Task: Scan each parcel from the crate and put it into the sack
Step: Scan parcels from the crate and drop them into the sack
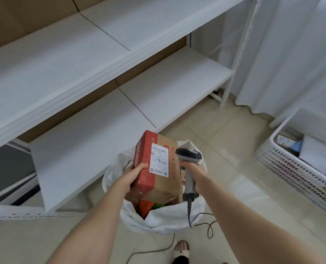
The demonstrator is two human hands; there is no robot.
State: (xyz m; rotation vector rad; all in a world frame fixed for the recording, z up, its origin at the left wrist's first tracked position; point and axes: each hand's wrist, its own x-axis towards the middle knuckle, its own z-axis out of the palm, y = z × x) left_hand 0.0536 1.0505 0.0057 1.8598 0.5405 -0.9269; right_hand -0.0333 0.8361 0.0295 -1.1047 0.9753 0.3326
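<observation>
Above open white fabric sack (164,221) on tiled floor: left hand (133,178) grips red-and-brown cardboard parcel (156,168), label up; right hand (193,173) grips grey handheld scanner (189,159); white slatted plastic crate (299,174) far right.

Tiled floor (225,130) carries the white sack (158,223), the crate (291,168) (slatted) and a cable (208,231).

Two bare forearms (93,225) end in a left hand (131,178) and right hand (193,174); below the right hand, one foot (180,244) wears a pale-strapped, open-toed sandal (181,252).
</observation>
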